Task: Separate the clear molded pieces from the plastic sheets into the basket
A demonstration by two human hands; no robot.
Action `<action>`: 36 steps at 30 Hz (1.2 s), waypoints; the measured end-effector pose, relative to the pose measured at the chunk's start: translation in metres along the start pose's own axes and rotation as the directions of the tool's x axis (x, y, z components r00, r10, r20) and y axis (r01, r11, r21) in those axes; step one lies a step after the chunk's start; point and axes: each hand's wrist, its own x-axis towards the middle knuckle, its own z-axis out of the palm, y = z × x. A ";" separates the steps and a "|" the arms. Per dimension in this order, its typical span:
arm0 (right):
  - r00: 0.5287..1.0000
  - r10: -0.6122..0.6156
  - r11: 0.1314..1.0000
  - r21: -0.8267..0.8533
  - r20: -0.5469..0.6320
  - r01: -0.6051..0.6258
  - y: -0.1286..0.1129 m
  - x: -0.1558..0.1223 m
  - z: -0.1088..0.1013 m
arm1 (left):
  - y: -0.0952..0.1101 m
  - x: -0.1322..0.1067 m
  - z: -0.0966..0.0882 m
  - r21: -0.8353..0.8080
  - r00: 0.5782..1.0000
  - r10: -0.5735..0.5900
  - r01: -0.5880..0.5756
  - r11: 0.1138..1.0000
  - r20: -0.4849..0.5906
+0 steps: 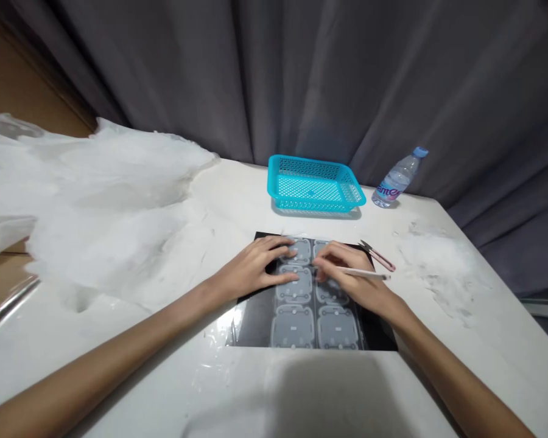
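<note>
Grey curtain (278,79) folds fill the top of the frame above a white table (237,392). My right hand (349,267) has its fingers closed around a slim white stick (366,274), right of centre, its long axis nearly level, rear end pointing right and slightly down. My left hand (259,263) lies with fingers parted over pale rounded squares (338,328) on a black mat (378,336). Top centre-right, a lattice plastic basket (313,205) sits beside a clear bottle (396,181) holding liquid.

Left hand (261,261) spread on grey rounded squares (296,336) atop black mat (380,333); right hand (352,277) holds white pen-like tool (369,274); snips (380,258) beside; blue basket (310,204), bottle (398,178) behind.
</note>
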 end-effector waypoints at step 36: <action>0.924 -0.316 0.900 -0.242 0.213 0.364 0.021 0.013 0.024 | -0.008 -0.001 0.008 -0.014 1.000 -0.004 0.003 1.000 -0.022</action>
